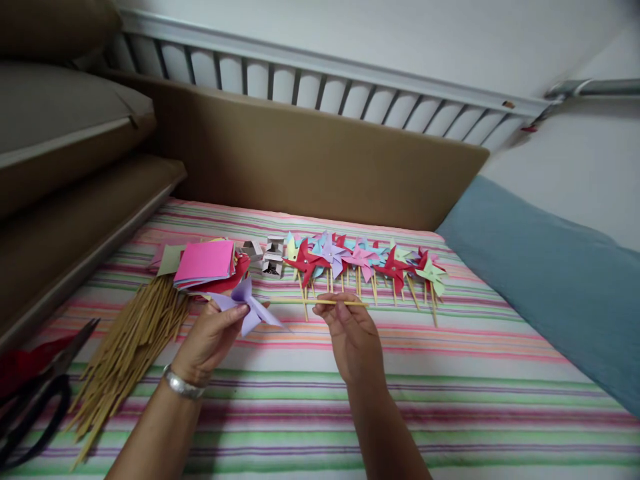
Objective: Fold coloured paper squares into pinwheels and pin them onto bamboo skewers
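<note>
My left hand (210,337) pinches a lilac paper pinwheel (247,303) by its folded blades, just above the striped cloth (320,400). My right hand (350,333) is closed on a thin wooden stick (300,301) that lies level and runs left toward the pinwheel. Whether the stick's tip touches the pinwheel's middle I cannot tell. A silver bracelet sits on my left wrist.
A row of several finished pinwheels (360,260) lies beyond my hands. A stack of coloured paper squares (205,261) and small staple blocks (267,255) lie left of them. A pile of wooden sticks (125,347) and black scissors (35,400) sit at the left. A brown board stands behind.
</note>
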Available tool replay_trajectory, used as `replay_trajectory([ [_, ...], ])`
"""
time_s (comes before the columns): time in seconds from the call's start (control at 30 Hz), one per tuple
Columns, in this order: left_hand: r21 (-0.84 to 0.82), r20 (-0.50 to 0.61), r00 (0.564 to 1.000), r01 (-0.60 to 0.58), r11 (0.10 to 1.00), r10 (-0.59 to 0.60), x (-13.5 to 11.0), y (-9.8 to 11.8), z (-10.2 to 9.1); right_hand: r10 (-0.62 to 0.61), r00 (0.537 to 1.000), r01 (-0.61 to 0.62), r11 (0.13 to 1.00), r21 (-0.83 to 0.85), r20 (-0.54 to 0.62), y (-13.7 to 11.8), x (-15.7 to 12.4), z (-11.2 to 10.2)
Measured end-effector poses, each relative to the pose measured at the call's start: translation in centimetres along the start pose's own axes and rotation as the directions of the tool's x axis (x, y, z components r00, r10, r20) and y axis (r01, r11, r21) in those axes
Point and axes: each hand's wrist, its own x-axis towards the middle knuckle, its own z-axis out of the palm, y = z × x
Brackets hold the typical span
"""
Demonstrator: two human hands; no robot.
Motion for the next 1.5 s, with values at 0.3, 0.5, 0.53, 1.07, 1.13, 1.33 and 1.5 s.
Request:
replay_trajectory([
  [0.3, 0.284, 0.115, 0.990, 0.049, 0.958, -0.085, -0.5, -0.2, -0.1, 0.150, 0.989, -0.148, 0.981, -0.129, 0.011, 0.8, -0.4, 0.7],
  [0.5, 0.450, 0.343, 0.938, -0.112, 0.886, -0.056, -0.8, -0.8, 1.3, 0.229, 0.973, -0.221, 0.963, -0.156, 0.034, 1.4, -0.9, 1.0],
  [0.53, 0.470, 0.373, 0.927, -0.149, 0.870, -0.043, -0.9, -0.8, 1.6, 0.240, 0.970, -0.231, 0.958, -0.171, 0.033, 1.5, -1.0, 1.0],
  [1.07, 0.631, 0.363, 0.874, -0.485, 0.605, 0.322, -1.4, -0.5, 3.2, 0.114, 0.992, -0.079, 0.909, -0.409, 0.061, 2.0, -1.7, 2.0],
  [1.13, 0.639, 0.361, 0.870, -0.493, 0.590, 0.336, -1.4, -0.5, 3.2, 0.114, 0.992, -0.079, 0.907, -0.413, 0.061, 1.9, -1.8, 2.0],
  [1.33, 0.625, 0.391, 0.843, -0.537, 0.567, 0.369, -1.5, -0.5, 3.0, 0.074, 0.993, -0.032, 0.913, -0.407, 0.087, 1.8, -1.7, 1.9],
  [1.5, 0.613, 0.404, 0.825, -0.565, 0.552, 0.395, -1.5, -0.6, 2.8, 0.081, 0.990, -0.034, 0.928, -0.372, 0.112, 1.9, -1.7, 1.9],
])
